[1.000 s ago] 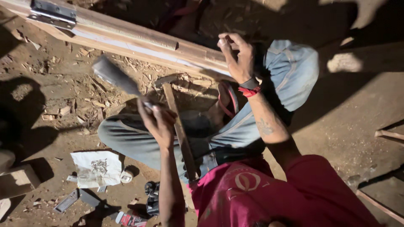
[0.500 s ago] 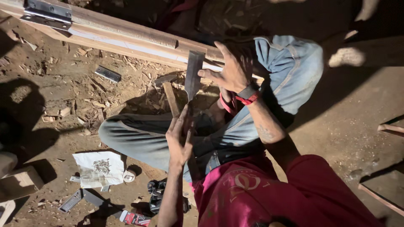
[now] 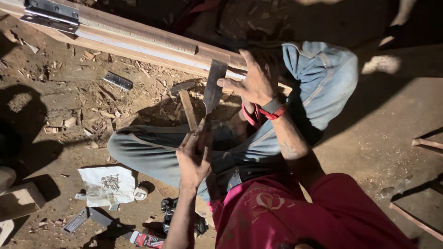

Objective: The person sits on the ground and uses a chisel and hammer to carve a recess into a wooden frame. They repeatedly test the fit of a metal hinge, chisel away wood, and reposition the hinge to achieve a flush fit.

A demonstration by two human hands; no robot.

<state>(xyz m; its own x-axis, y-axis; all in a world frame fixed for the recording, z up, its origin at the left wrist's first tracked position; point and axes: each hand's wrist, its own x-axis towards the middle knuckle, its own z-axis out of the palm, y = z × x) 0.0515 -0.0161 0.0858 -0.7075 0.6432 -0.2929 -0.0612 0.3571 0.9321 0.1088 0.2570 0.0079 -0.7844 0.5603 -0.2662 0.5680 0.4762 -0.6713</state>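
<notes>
Left hand [image 3: 194, 159] wrapped round the lower end of a try square [image 3: 213, 90], over the lap. Right hand [image 3: 256, 80] spread open, fingers pressing the square's flat metal blade against the long wooden frame piece [image 3: 138, 41] lying on the ground. Hammer [image 3: 184, 94] lies just left of the blade, handle running toward the knee. Hinges: one screwed on the frame's far left end [image 3: 48, 13], one loose in the wood chips [image 3: 118, 80], one near the bottom left [image 3: 76, 220]; three counted. White paper sheet [image 3: 107, 184] on the dirt holds a small heap of screws [image 3: 110, 182], too small to count. Wood block [image 3: 18, 200] at left edge.
</notes>
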